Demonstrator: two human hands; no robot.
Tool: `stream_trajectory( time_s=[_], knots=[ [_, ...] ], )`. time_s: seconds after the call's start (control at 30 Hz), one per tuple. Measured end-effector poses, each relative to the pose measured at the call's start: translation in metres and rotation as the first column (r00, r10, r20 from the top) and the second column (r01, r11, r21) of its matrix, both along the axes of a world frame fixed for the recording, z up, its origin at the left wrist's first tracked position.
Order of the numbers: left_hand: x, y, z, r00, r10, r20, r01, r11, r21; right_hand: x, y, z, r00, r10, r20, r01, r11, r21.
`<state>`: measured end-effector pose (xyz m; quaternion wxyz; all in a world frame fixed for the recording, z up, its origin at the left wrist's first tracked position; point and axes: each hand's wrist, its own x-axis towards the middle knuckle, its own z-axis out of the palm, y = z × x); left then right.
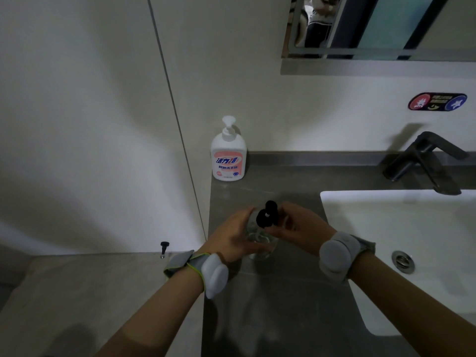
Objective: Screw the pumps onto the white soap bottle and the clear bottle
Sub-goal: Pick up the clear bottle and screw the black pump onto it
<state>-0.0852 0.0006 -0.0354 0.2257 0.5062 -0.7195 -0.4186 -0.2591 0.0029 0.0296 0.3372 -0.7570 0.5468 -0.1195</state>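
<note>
Clear bottle [261,244], upright on grey counter [283,305]: left hand [231,235] wraps its body to steady it, right hand [296,228] fingers pinch black pump [266,215] for threading; white soap bottle [228,155] behind, pump fitted.

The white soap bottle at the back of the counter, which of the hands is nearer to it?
Left. The left hand sits almost straight in front of the white soap bottle, holding the clear bottle; the right hand is farther toward the sink, on the black pump.

Bathroom: sink [386,202], faucet [422,161], mirror [373,51], soap bottle [228,155].
</note>
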Motion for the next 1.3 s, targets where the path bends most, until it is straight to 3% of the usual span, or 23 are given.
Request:
stream_trajectory(
  time_s=[0.17, 0.33, 0.5, 0.63, 0.8, 0.93, 1.03, 1.17, 1.3],
  knots=[
    [0.001, -0.001, -0.004, 1.0, 0.004, -0.006, -0.004, 1.0, -0.013, 0.001, 0.001, -0.001, 0.998, 0.064, -0.005, -0.064, 0.997, -0.041],
    [0.002, -0.002, -0.007, 1.0, -0.004, 0.016, 0.004, 1.0, 0.01, 0.002, -0.001, -0.002, 1.0, -0.011, -0.017, 0.01, 0.999, -0.044],
    [0.001, -0.001, -0.007, 1.0, 0.011, 0.013, -0.011, 1.0, -0.002, 0.005, 0.0, -0.005, 0.998, 0.07, 0.002, -0.069, 0.992, -0.104],
    [0.001, -0.001, -0.005, 0.999, 0.004, 0.036, -0.005, 0.999, 0.036, 0.001, -0.004, -0.004, 0.999, -0.035, -0.031, 0.033, 0.999, -0.036],
    [-0.001, -0.002, -0.003, 0.999, 0.014, 0.03, -0.015, 0.999, 0.037, 0.003, -0.003, -0.005, 0.999, 0.036, 0.019, -0.034, 0.995, -0.099],
    [-0.001, 0.0, -0.006, 1.0, -0.002, 0.027, 0.001, 0.999, 0.054, 0.01, -0.003, -0.011, 0.997, -0.067, 0.032, 0.069, 0.996, -0.061],
    [0.001, -0.001, -0.007, 1.0, 0.001, 0.021, -0.003, 0.998, 0.065, 0.011, -0.003, -0.015, 0.999, -0.032, 0.017, 0.033, 0.997, -0.063],
    [-0.001, 0.002, -0.011, 0.998, -0.008, 0.059, 0.005, 0.999, 0.047, 0.011, -0.001, -0.015, 0.993, -0.108, 0.055, 0.111, 0.992, -0.052],
    [-0.001, 0.001, -0.011, 1.0, 0.02, 0.01, -0.021, 0.999, 0.047, 0.011, -0.001, -0.015, 0.999, -0.037, 0.003, 0.037, 0.999, -0.021]
  ],
)
